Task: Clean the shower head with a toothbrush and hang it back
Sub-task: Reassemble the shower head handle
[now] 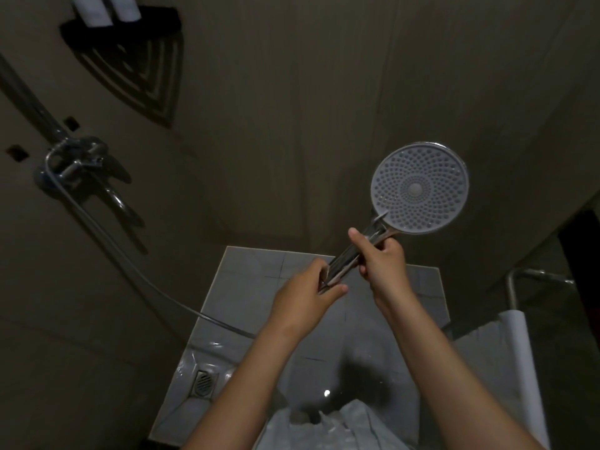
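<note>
Grips handle (pixel 344 262) just below shower head (pixel 419 188) with right hand (pixel 384 261) | clasps handle's lower end with left hand (pixel 303 298), steadying | faces nozzles toward eyes, likely for brushing | toothbrush: cannot tell

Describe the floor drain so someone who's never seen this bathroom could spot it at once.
Look at the pale tiled floor between the dark walls. At its lower left, beside the person's left forearm, sits the floor drain: a small square metal grate with slanted slots, the only fitting set into the tiles.
</note>
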